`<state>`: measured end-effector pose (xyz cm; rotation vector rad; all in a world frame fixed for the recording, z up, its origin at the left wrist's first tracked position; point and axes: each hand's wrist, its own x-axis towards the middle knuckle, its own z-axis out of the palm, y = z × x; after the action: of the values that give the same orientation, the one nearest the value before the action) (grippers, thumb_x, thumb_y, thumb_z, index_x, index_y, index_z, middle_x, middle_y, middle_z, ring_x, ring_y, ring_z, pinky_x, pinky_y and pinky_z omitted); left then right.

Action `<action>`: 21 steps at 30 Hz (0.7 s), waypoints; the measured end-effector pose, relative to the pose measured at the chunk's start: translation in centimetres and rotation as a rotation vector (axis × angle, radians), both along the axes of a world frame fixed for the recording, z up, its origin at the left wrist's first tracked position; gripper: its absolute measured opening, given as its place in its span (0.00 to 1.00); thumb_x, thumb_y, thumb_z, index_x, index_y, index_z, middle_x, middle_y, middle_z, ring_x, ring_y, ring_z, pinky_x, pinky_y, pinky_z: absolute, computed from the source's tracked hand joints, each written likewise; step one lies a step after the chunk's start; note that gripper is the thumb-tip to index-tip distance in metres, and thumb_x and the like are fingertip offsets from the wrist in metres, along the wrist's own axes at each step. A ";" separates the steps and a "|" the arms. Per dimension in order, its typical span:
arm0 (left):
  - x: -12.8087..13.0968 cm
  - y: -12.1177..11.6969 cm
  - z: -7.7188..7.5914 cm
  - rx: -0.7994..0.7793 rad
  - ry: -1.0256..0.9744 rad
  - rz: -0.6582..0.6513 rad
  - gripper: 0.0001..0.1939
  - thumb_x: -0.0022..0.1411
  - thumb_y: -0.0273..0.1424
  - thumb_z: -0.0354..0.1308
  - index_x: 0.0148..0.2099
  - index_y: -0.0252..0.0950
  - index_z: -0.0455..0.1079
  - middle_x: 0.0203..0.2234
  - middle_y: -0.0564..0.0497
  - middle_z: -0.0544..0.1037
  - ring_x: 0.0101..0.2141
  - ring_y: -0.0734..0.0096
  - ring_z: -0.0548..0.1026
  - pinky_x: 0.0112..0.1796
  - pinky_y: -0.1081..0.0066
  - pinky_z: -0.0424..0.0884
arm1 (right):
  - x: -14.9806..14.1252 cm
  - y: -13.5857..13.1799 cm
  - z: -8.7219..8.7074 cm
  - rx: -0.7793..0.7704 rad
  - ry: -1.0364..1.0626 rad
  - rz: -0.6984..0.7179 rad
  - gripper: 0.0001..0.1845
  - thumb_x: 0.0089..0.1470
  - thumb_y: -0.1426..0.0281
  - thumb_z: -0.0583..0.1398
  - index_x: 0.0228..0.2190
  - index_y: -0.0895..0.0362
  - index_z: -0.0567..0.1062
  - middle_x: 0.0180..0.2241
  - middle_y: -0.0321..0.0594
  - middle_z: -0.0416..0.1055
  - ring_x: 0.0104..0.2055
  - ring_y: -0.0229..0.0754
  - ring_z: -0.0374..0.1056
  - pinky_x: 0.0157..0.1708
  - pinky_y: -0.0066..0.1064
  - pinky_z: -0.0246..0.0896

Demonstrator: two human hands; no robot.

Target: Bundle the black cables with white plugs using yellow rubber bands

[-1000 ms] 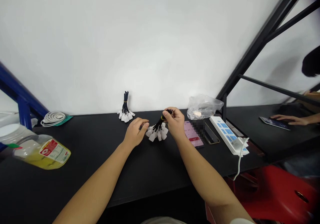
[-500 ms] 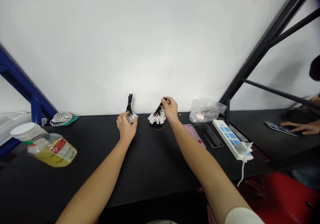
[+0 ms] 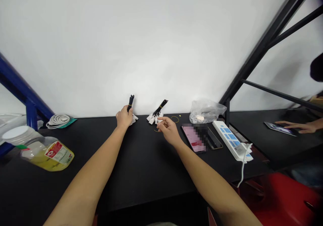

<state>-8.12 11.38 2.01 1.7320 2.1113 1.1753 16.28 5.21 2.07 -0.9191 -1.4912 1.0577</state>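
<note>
A bundle of black cables with white tags (image 3: 131, 106) is gripped upright in the closed left hand (image 3: 124, 117) at the far edge of a black table (image 3: 156, 172). Just right of it, a second tagged bundle (image 3: 156, 115) lies tilted, with the loosely open, empty right hand (image 3: 168, 129) beside it, near a thin yellow elastic loop (image 3: 174, 119). A smartphone (image 3: 194, 138) lies farther right.
</note>
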 end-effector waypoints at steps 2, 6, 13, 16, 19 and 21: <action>0.5 -0.8 0.5 0.041 -0.017 -0.032 0.22 0.69 0.39 0.45 0.57 0.35 0.68 0.45 0.38 0.79 0.48 0.48 0.75 0.49 0.55 0.66 | -0.2 -0.5 -0.1 0.034 -0.046 0.015 0.15 0.55 0.62 0.62 0.43 0.56 0.74 0.26 0.32 0.69 0.26 0.35 0.66 0.30 0.29 0.64; 3.2 -4.2 1.2 0.070 -0.295 -0.260 0.21 0.68 0.42 0.46 0.52 0.35 0.71 0.34 0.46 0.78 0.35 0.59 0.76 0.39 0.64 0.69 | -0.5 -1.0 -0.1 0.134 -0.099 -0.023 0.17 0.57 0.63 0.61 0.47 0.56 0.75 0.28 0.34 0.70 0.27 0.35 0.66 0.29 0.28 0.65; 7.1 -9.8 1.8 -0.215 -0.621 -0.724 0.15 0.63 0.36 0.52 0.45 0.34 0.74 0.33 0.50 0.77 0.31 0.69 0.72 0.36 0.69 0.67 | 0.0 -1.0 -0.4 0.360 -0.298 -0.108 0.15 0.59 0.68 0.60 0.47 0.54 0.79 0.34 0.40 0.77 0.29 0.37 0.70 0.31 0.28 0.66; 7.4 -10.3 1.5 -0.214 -0.526 -0.676 0.16 0.64 0.35 0.50 0.47 0.34 0.74 0.30 0.51 0.75 0.33 0.67 0.72 0.39 0.68 0.67 | 0.0 -1.0 -0.9 0.378 -0.395 -0.131 0.12 0.57 0.69 0.62 0.43 0.53 0.81 0.34 0.40 0.79 0.32 0.39 0.73 0.34 0.29 0.67; 7.2 -10.0 0.9 -0.205 -0.508 -0.657 0.19 0.65 0.35 0.49 0.53 0.33 0.72 0.33 0.50 0.76 0.38 0.65 0.73 0.43 0.66 0.67 | -0.2 -1.1 -1.1 0.376 -0.502 -0.120 0.10 0.57 0.71 0.62 0.41 0.51 0.82 0.37 0.38 0.81 0.36 0.40 0.75 0.38 0.29 0.67; 7.2 -9.9 0.5 -0.219 -0.522 -0.651 0.22 0.64 0.35 0.51 0.57 0.34 0.70 0.38 0.48 0.77 0.43 0.62 0.73 0.47 0.66 0.67 | -0.1 -1.2 -1.0 0.377 -0.579 -0.112 0.08 0.58 0.71 0.62 0.37 0.50 0.83 0.35 0.37 0.81 0.36 0.40 0.75 0.38 0.29 0.65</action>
<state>-0.96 1.45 2.56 1.5937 1.1927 1.0001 16.16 4.01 1.11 -1.0677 -1.9978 0.4090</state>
